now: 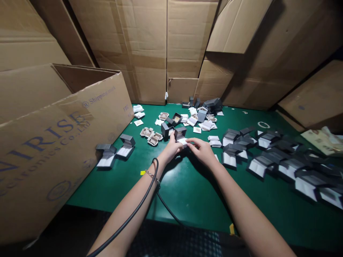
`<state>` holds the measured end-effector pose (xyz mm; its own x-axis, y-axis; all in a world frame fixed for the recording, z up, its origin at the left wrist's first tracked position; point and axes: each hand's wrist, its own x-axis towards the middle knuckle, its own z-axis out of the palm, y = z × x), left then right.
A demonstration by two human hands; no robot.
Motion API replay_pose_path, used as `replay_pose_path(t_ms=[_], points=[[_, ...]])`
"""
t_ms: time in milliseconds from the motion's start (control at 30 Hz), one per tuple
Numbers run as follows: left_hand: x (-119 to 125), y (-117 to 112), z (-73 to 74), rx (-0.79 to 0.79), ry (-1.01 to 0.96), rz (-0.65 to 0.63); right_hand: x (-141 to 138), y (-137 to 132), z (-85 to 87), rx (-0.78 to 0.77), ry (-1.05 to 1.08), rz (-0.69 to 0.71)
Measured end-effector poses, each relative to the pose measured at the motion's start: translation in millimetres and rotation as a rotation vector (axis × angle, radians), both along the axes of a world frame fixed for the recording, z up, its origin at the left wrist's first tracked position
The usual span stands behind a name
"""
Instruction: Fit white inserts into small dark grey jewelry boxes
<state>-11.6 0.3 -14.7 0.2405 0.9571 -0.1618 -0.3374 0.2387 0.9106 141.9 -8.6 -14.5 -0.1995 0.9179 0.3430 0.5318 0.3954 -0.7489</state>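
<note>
Both my hands meet over the middle of the green table (187,189). My left hand (171,148) grips the side of a small open grey box (181,135) whose lid stands up. My right hand (201,149) pinches a white insert at the box's front with thumb and fingers closed. A bracelet and a black cable (139,207) lie over my left forearm.
A large open cardboard carton (53,139) stands on the left. Two open grey boxes (118,151) lie beside it. Several open grey boxes (270,157) cover the right side. Beige and white inserts (193,119) are scattered behind my hands. Flattened cardboard lines the back.
</note>
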Motion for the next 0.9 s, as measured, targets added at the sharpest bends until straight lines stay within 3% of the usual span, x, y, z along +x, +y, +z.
replay_pose_path(t_ms=[167, 333, 533, 700, 900], points=[[-0.6, 1.5, 1.2, -0.041, -0.083, 0.020, 1.2, 3.4, -5.0, 0.077, -0.062, 0.060], [3.1, 4.4, -4.6, -0.036, 0.029, 0.118, 1.6, 2.5, -10.3, 0.138, -0.187, 0.088], [3.3, 7.9, -12.1, 0.038, 0.045, 0.150, -0.5, -3.3, -13.9, 0.202, -0.373, 0.020], [3.5, 4.9, -7.1, 0.098, 0.061, 0.220, -3.6, -5.0, -15.9, 0.233, -0.379, 0.019], [3.5, 4.8, -8.0, 0.082, 0.014, 0.213, -4.6, -4.9, -15.2, 0.220, -0.326, 0.022]])
